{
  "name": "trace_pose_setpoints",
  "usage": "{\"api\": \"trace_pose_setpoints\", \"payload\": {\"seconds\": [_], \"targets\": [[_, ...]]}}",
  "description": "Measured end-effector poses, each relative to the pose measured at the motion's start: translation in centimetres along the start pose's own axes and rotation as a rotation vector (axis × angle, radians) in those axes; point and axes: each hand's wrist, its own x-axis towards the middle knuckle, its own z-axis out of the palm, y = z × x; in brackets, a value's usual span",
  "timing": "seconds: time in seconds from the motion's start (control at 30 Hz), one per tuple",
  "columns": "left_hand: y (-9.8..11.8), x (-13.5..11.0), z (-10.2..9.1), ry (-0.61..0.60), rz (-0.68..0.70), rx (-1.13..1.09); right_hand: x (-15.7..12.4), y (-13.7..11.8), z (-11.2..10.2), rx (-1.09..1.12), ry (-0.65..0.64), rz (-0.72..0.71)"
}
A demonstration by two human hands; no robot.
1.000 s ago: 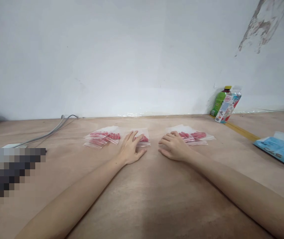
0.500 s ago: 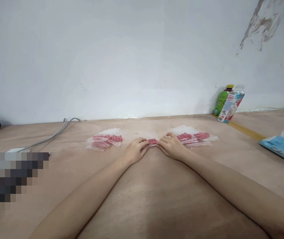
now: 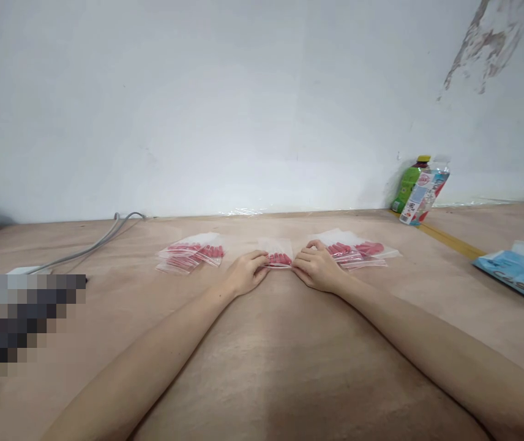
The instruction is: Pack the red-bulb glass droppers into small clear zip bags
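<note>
A clear zip bag [image 3: 279, 248] with several small red pieces in a row lies flat between my hands, its opening edge towards me. My left hand [image 3: 247, 273] pinches the left end of that edge, thumb below and fingers above. At the right end, my right hand [image 3: 316, 269] has its fingers curled and closed on the bag's corner. Left of my hands lies a pile of similar bags [image 3: 188, 252] with red pieces inside. Another pile of such bags [image 3: 354, 250] lies just beyond my right hand, which partly hides it.
A green bottle with a yellow cap [image 3: 407, 188] and a printed bottle [image 3: 423, 197] stand by the wall at the right. A blue package [image 3: 519, 272] lies at the far right. Grey cable [image 3: 97, 245] runs along the left, near a blurred-out object [image 3: 18, 321].
My left hand has slid slightly left along the bag's edge, so more of the bag and its red pieces shows. My right hand stays about where it was. The view has shifted a little.
</note>
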Motion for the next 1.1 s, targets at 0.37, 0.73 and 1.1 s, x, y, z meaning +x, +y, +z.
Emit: {"api": "trace_pose_setpoints", "payload": {"seconds": [0.37, 0.73, 1.1], "targets": [[1.3, 2.3, 1.6, -0.015, 0.187, 0.113, 0.6, -0.5, 1.2, -0.053, 0.073, -0.004], [1.4, 2.4, 1.3, -0.018, 0.22, 0.188, 0.8, -0.8, 0.5, -0.095, 0.05, -0.023], [-0.9, -0.5, -2.2, -0.06, 0.174, 0.321, 0.1, 0.0, 0.2, -0.057, 0.057, 0.048]]}}
